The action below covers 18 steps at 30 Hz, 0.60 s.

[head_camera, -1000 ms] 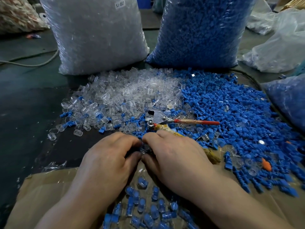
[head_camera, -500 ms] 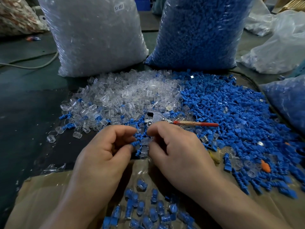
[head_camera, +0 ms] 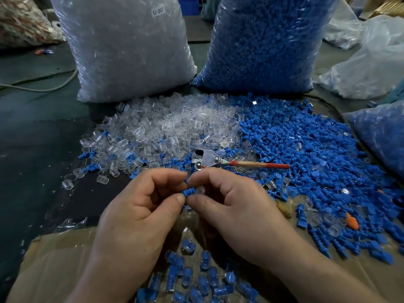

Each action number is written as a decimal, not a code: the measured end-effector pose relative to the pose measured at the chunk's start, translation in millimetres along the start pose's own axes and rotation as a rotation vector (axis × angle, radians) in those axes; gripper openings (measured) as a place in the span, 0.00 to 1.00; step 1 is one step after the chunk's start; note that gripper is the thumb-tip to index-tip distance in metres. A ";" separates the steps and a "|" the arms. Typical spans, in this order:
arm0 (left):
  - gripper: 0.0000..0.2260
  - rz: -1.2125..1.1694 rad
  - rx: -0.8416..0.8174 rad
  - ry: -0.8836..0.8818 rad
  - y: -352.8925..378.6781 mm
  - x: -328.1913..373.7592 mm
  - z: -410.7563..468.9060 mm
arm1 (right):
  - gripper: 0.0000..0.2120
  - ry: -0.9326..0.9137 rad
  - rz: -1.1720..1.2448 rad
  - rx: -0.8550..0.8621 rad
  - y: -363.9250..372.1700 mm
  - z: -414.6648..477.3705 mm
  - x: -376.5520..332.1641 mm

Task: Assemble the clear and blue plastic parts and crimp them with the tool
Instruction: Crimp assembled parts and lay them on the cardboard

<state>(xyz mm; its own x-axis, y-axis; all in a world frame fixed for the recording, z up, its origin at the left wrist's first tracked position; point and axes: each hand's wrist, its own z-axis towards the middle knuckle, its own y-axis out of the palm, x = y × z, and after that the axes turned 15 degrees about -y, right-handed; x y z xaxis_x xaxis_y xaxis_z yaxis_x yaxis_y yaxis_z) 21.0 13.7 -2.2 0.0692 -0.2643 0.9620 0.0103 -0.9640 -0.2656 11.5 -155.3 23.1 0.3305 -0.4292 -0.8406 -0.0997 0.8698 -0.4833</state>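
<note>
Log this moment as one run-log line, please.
step: joining parts | left hand: pinches blue part | right hand: pinches clear part | crimping tool: lying unheld | crimp: not yet done

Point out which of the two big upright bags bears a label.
The left bag of clear parts: a white sticker sits near its top. The bag of blue parts beside it shows none.

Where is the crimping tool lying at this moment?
In the head view the crimping tool lies mid-frame, just beyond the right hand, where the clear pile meets the blue pile, handle pointing right.
</note>
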 end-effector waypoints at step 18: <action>0.13 -0.083 0.030 0.044 1.4 3.4 -3.0 | 0.07 0.138 0.702 0.056 -0.5 -0.1 -5.1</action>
<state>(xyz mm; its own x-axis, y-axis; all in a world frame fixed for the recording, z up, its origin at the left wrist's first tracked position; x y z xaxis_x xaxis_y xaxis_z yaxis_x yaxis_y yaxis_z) 18.2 11.4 0.9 0.0226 -0.1855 0.9824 0.0438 -0.9815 -0.1864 9.8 -153.6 27.6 0.0844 0.2128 -0.9734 -0.1958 0.9614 0.1932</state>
